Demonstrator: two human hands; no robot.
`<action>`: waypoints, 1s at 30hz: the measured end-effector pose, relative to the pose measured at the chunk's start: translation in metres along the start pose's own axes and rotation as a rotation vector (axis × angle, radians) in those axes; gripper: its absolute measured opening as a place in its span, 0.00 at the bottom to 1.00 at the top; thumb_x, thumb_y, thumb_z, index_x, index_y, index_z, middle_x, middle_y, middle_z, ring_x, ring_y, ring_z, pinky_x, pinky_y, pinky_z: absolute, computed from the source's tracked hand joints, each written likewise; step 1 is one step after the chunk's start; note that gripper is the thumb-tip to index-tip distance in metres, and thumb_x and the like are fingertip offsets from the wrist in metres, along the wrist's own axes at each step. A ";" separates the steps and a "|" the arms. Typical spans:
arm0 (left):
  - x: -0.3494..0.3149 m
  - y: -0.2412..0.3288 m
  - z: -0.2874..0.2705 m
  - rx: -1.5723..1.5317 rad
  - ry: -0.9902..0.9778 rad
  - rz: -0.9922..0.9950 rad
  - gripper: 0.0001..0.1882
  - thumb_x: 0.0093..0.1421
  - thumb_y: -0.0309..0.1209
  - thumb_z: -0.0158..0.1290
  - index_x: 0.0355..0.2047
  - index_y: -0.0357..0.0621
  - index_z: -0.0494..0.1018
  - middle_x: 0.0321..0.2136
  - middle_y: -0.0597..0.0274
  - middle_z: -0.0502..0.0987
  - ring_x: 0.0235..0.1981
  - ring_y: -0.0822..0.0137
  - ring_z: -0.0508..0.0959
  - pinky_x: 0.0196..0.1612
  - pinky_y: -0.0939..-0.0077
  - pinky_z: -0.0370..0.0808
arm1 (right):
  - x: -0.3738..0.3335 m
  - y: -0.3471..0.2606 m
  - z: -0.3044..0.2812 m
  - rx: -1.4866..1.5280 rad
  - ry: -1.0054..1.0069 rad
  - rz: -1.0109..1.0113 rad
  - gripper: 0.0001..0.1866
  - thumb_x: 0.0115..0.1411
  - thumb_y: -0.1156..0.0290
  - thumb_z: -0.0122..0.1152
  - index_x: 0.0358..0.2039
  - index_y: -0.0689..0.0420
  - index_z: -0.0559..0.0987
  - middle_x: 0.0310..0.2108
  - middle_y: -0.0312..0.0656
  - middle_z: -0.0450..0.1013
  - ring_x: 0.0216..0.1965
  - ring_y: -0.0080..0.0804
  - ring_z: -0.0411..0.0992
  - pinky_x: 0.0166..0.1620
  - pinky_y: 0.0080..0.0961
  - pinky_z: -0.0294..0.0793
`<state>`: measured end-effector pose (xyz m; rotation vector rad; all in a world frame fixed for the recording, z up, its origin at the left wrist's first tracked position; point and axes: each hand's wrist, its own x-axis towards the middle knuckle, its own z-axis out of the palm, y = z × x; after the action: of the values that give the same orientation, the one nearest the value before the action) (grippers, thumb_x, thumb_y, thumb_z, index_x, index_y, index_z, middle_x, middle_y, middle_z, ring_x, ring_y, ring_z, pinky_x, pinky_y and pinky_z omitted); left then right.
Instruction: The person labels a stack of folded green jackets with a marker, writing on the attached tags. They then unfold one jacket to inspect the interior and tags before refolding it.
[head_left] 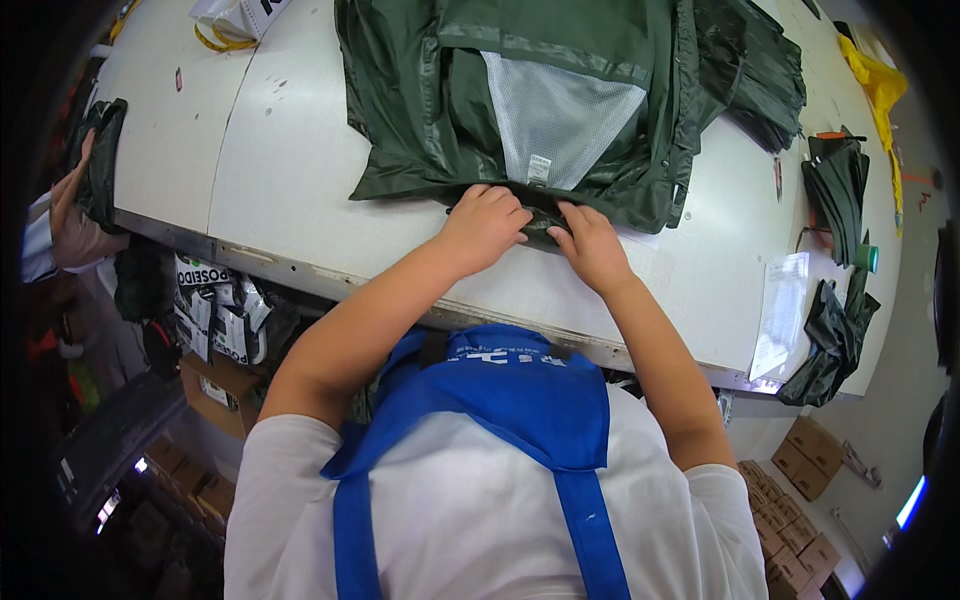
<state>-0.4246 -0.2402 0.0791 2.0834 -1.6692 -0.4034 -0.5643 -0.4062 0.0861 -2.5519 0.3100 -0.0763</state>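
Note:
A dark green rain jacket (400, 120) lies spread on the table in front of me, its pale mesh lining (570, 115) showing. A small white label (539, 169) sits at the lower end of the mesh. At the jacket's near edge, my left hand (485, 228) is closed on the fabric with bent fingers. My right hand (596, 248) grips the same edge a short way to the right, thumb toward the left hand. Between the two hands a bunched dark fold (541, 225) hangs just over the tabletop. Some fingertips are hidden by the cloth.
The white table (300, 180) ends close to my body. More dark green garments (765, 75) lie at right, beside folded dark pieces (838, 190) and a printed sheet (780, 315). Another person's arm (75, 190) holds dark fabric at far left. Cardboard boxes (800, 530) stand below right.

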 end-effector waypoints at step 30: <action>0.016 -0.028 -0.048 0.300 0.139 -0.013 0.18 0.50 0.34 0.57 0.40 0.39 0.71 0.34 0.61 0.71 0.41 0.58 0.72 0.43 0.63 0.71 | 0.018 -0.001 -0.026 -0.427 0.084 -0.133 0.15 0.53 0.70 0.59 0.42 0.58 0.72 0.33 0.45 0.67 0.42 0.45 0.66 0.43 0.38 0.69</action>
<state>-0.3740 -0.2435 0.1073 2.2752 -1.7195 -0.0082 -0.5493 -0.4230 0.1082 -2.9982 0.2044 -0.1855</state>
